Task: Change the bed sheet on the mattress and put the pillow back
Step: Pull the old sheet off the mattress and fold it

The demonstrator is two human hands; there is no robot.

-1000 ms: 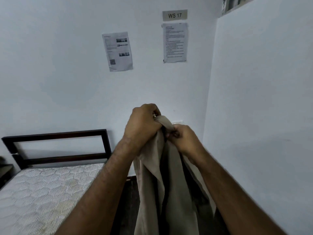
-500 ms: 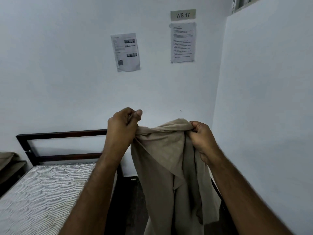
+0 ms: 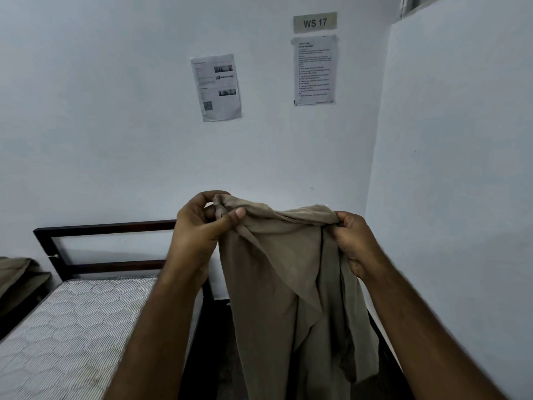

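Beside mattress [image 3: 72,327], bed sheet [image 3: 282,284] hangs vertically.

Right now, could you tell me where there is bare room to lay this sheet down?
The mattress top is bare from the headboard down to the frame's lower edge. Crowded: both hands, left and right, grip the beige sheet over the narrow gap between bed and side wall.

Back wall [image 3: 115,140]: white, bearing a sign [image 3: 315,22] reading "WS 17". Directly below the sign, a printed text sheet [image 3: 315,70]. To its left, a second printed sheet [image 3: 216,87] with small photographs and a QR code. White side wall [image 3: 461,168] adjoins at right.
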